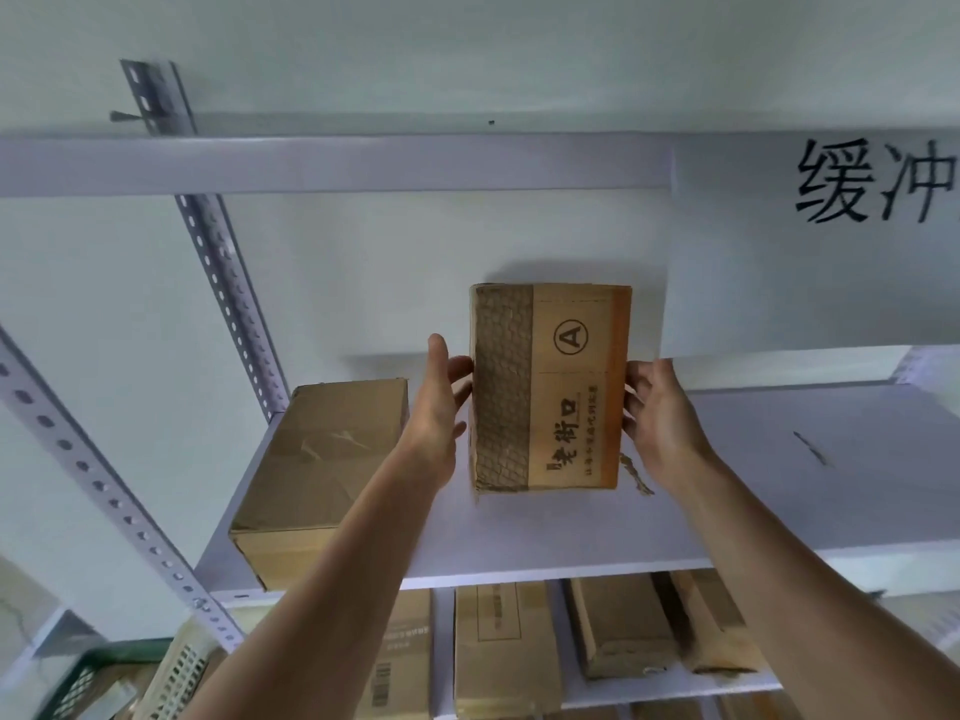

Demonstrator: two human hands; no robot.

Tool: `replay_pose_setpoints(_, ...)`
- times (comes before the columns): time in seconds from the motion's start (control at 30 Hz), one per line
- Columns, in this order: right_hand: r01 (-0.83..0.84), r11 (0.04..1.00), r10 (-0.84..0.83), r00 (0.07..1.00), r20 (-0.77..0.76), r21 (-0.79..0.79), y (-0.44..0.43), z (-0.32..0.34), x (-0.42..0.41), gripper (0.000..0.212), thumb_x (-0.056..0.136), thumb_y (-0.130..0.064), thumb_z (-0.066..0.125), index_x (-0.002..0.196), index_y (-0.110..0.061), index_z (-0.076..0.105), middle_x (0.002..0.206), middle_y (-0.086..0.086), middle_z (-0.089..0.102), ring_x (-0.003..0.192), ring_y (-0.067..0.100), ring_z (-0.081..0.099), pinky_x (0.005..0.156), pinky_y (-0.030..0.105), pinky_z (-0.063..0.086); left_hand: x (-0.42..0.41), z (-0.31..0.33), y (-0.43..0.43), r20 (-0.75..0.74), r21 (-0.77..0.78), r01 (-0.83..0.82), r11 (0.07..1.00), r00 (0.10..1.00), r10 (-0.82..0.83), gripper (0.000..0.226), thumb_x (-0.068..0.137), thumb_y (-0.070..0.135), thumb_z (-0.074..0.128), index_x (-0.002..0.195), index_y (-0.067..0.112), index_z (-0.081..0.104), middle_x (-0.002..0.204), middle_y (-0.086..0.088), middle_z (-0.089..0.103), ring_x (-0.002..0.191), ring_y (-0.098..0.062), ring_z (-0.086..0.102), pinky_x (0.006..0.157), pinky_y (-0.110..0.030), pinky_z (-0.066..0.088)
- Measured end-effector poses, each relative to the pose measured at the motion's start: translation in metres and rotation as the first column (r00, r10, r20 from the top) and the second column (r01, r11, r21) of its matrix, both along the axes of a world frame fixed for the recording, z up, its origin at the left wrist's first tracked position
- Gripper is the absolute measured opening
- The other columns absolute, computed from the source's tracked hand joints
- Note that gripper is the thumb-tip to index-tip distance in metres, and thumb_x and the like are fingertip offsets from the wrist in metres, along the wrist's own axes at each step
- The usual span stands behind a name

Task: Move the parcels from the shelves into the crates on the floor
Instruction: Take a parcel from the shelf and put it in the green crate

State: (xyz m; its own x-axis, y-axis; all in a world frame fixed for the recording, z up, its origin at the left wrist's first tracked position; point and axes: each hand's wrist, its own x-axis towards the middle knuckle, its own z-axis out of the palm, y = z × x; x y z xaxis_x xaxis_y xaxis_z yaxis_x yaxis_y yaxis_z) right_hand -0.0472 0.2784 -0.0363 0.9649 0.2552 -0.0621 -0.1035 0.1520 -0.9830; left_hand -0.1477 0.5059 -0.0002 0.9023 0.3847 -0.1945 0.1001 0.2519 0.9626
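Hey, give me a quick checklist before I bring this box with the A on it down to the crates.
1. Grip of left hand on box marked A: ok, fingertips touch its left side.
2. Grip of right hand: ok, fingers curl round the right edge.
3. Clearance from plain box on the left: ok, a gap shows.
4. Box condition: not ok, a torn scrap hangs at its lower right corner.
5. Room in green crate: cannot tell, only a corner shows.
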Motion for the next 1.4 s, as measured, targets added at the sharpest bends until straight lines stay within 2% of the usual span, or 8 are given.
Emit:
replay_pose_setpoints(0.2, 0.014, 0.998, -0.013, 1.0, -0.017, 0.068, -0.013, -0.015, -0.013, 0.078, 0.096, -0.078, 0.026, 0.121, -0.017, 0.067, 0.117, -0.004, 0.08, 0.115, 0.014, 0.074, 0.104, 0.039, 0.048, -0.012, -0.022, -0.012, -0.006, -0.075, -0.035, 0.997, 0.999, 0.034, 0.073, 0.108, 0.071, 0.023, 0.13, 0.017, 0.066, 0.134, 0.006, 0.066, 0.149, -0.021, 0.048, 0.126, -0.055, 0.03)
replay_pose_setpoints(0.4, -0.067, 0.997, 0.065, 0.995, -0.073, -0.029, -0.021, -0.007, -0.016, 0.09, 0.089, -0.082, 0.024, 0.148, -0.024, 0.058, 0.144, -0.002, 0.067, 0.135, 0.017, 0.056, 0.114, 0.046, 0.036, -0.019, -0.019, -0.026, -0.142, 0.042, -0.061, 0.997, 0.988, 0.067, 0.066, 0.109, 0.069, 0.024, 0.128, 0.021, 0.065, 0.148, -0.003, 0.061, 0.148, -0.028, 0.049, 0.123, -0.058, 0.033)
replay_pose_setpoints(0.5, -0.089, 0.994, 0.08, 0.989, -0.124, -0.063, -0.022, 0.0, -0.012, 0.074, 0.101, -0.077, 0.022, 0.132, -0.028, 0.069, 0.13, -0.006, 0.073, 0.128, 0.012, 0.059, 0.105, 0.046, 0.041, -0.017, -0.014, -0.03, -0.183, 0.067, -0.035, 0.997, 0.982, 0.047, 0.08, 0.108, 0.071, 0.022, 0.157, 0.015, 0.05, 0.16, -0.008, 0.051, 0.15, -0.029, 0.045, 0.126, -0.059, 0.03)
replay_pose_setpoints(0.67, -0.064, 0.998, 0.06, 0.989, -0.137, -0.028, -0.027, 0.004, -0.012, 0.069, 0.102, -0.075, 0.027, 0.122, -0.027, 0.073, 0.104, -0.008, 0.082, 0.119, 0.014, 0.067, 0.088, 0.039, 0.05, -0.02, -0.021, -0.027, -0.12, 0.069, -0.063, 0.996, 0.99, 0.071, 0.076, 0.105, 0.075, 0.023, 0.142, 0.019, 0.06, 0.145, -0.003, 0.061, 0.135, -0.025, 0.054, 0.115, -0.053, 0.036)
replay_pose_setpoints(0.93, -0.085, 0.99, 0.103, 0.981, -0.165, 0.112, -0.023, -0.01, -0.021, 0.074, 0.102, -0.072, 0.028, 0.13, -0.018, 0.069, 0.126, 0.007, 0.077, 0.127, 0.028, 0.068, 0.115, 0.056, 0.047, -0.027, -0.038, -0.028, 0.036, -0.061, -0.022, 0.998, 0.999, 0.025, 0.085, 0.108, 0.072, 0.02, 0.145, 0.009, 0.064, 0.138, -0.021, 0.071, 0.132, -0.04, 0.066, 0.118, -0.064, 0.045)
replay_pose_setpoints(1.13, -0.046, 0.981, 0.096, 0.959, -0.268, 0.186, -0.012, -0.032, -0.034, 0.069, 0.103, -0.073, 0.032, 0.102, -0.026, 0.083, 0.106, 0.01, 0.083, 0.097, 0.028, 0.081, 0.078, 0.041, 0.061, -0.038, -0.064, -0.032, 0.096, 0.01, 0.071, 0.997, 0.993, -0.071, 0.084, 0.107, 0.074, 0.014, 0.153, 0.018, 0.056, 0.149, -0.016, 0.065, 0.14, -0.036, 0.061, 0.115, -0.058, 0.049)
replay_pose_setpoints(1.27, -0.077, 0.972, 0.113, 0.981, -0.155, 0.22, -0.009, -0.04, -0.043, 0.058, 0.1, -0.068, 0.041, 0.112, -0.027, 0.08, 0.111, 0.009, 0.081, 0.104, 0.032, 0.078, 0.073, 0.037, 0.064, -0.046, -0.072, -0.032, 0.083, 0.053, 0.147, 0.988, 0.985, -0.152, 0.087, 0.104, 0.077, 0.004, 0.148, 0.032, 0.064, 0.149, -0.01, 0.067, 0.141, -0.028, 0.062, 0.111, -0.04, 0.055)
replay_pose_setpoints(1.4, -0.097, 0.942, 0.069, 0.993, 0.099, 0.321, -0.008, -0.051, -0.051, 0.048, 0.109, -0.046, 0.03, 0.136, -0.019, 0.06, 0.127, 0.014, 0.07, 0.117, 0.034, 0.069, 0.097, 0.047, 0.059, -0.054, -0.082, -0.027, 0.11, 0.084, 0.096, 0.992, 0.988, -0.105, 0.087, 0.106, 0.074, 0.007, 0.158, 0.02, 0.05, 0.154, -0.015, 0.061, 0.146, -0.034, 0.056, 0.121, -0.052, 0.045)
